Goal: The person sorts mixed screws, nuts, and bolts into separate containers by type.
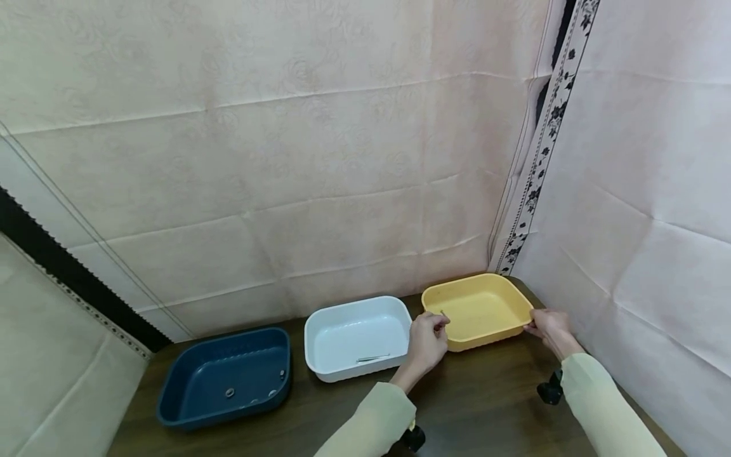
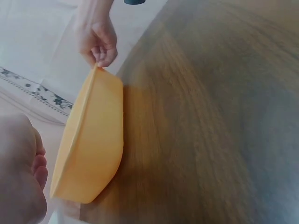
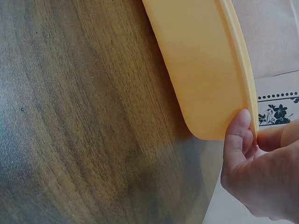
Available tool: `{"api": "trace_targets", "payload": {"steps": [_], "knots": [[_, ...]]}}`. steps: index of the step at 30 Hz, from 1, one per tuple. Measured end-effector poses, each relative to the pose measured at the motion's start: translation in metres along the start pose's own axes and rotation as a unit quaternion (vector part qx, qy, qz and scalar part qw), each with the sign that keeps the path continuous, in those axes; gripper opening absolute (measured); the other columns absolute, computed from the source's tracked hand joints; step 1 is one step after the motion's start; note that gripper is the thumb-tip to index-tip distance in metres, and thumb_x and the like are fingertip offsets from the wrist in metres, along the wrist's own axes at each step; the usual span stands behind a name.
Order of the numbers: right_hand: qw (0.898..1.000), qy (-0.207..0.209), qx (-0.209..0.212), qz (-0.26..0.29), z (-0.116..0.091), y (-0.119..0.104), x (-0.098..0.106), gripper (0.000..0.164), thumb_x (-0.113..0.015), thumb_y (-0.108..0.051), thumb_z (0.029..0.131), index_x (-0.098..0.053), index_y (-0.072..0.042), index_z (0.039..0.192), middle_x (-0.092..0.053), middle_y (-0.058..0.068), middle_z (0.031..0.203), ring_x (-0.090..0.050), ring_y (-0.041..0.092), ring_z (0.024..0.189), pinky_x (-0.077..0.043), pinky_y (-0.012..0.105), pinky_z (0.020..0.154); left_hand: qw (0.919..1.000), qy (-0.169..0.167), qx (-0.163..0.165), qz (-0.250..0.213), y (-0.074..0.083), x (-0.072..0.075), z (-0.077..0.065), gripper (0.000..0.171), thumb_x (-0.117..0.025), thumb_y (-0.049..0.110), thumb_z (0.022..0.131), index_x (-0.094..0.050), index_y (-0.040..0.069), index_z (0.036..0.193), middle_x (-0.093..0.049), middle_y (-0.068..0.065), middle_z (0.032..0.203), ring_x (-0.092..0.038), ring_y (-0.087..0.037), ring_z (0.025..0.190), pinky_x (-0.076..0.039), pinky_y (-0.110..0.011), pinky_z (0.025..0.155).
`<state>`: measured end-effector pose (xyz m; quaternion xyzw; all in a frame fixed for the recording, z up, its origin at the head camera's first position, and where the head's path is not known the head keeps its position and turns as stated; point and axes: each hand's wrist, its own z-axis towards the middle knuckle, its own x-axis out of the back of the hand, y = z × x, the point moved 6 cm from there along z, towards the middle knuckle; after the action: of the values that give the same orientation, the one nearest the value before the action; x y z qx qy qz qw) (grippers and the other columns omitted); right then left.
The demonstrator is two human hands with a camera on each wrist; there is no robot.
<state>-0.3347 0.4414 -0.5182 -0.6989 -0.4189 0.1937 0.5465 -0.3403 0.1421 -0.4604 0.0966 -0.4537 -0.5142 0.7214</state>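
Observation:
My right hand [image 1: 551, 330] pinches the right rim of a yellow plastic tray [image 1: 476, 341], thumb on one side and fingers on the other in the right wrist view. Over that tray's left edge, my left hand [image 1: 425, 343] holds a small thin metal piece [image 1: 443, 313] at its fingertips; its exact kind is too small to tell. The left wrist view shows this hand's curled fingers [image 2: 40, 170] beside the tray, with the piece hidden. Left of the hand stands a white tray [image 1: 325, 376] with slender metal pieces [image 1: 373, 358] lying inside.
A dark blue tray [image 1: 219, 420] at the left holds several small metal parts, among them a nut [image 1: 230, 392]. All three trays stand in a row on a brown wooden table [image 1: 485, 406]. Pale cloth [image 1: 342, 158] hangs behind and at both sides.

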Motion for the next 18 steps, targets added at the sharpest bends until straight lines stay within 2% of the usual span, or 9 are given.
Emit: {"api": "trace_targets", "payload": {"steps": [4,9,12,18], "knots": [[1.000,-0.009,0.001,-0.003,0.003,-0.003,-0.001,0.032,-0.043,0.004,0.082,-0.044,0.016,0.112,-0.050,0.010,0.066,-0.057,0.014,0.049,-0.054,0.031,0.061,0.9990,0.041,-0.010,-0.014,-0.003,0.019,-0.012,0.017,-0.062,-0.003,0.077,-0.070,0.010,0.085,-0.060,0.002,0.078,-0.054,-0.007,0.071,-0.042,-0.014,0.063],[1.000,-0.015,-0.006,-0.004,0.005,-0.002,-0.002,0.035,-0.043,0.004,0.082,-0.042,0.016,0.115,-0.050,0.011,0.068,-0.058,0.015,0.049,-0.054,0.031,0.061,0.9966,0.070,-0.010,-0.042,-0.004,0.044,-0.035,0.018,-0.061,-0.005,0.076,-0.069,0.009,0.084,-0.060,0.000,0.076,-0.054,-0.007,0.069,-0.047,-0.019,0.057],[1.000,-0.018,-0.009,0.002,0.007,-0.001,-0.003,0.036,-0.043,0.006,0.082,-0.042,0.017,0.116,-0.050,0.012,0.069,-0.058,0.015,0.050,-0.054,0.032,0.062,0.9953,0.072,0.004,-0.065,-0.006,0.059,-0.055,0.019,-0.060,-0.007,0.075,-0.068,0.008,0.084,-0.061,-0.003,0.077,-0.055,-0.008,0.068,-0.048,-0.020,0.056],[1.000,-0.011,-0.001,0.014,0.009,0.000,0.003,0.033,-0.043,0.005,0.081,-0.043,0.017,0.112,-0.050,0.011,0.066,-0.058,0.015,0.048,-0.054,0.032,0.059,0.9922,0.056,0.066,-0.091,-0.017,0.086,-0.097,0.022,-0.060,-0.007,0.075,-0.068,0.010,0.086,-0.061,-0.002,0.078,-0.055,-0.006,0.068,-0.048,-0.019,0.057]]}}
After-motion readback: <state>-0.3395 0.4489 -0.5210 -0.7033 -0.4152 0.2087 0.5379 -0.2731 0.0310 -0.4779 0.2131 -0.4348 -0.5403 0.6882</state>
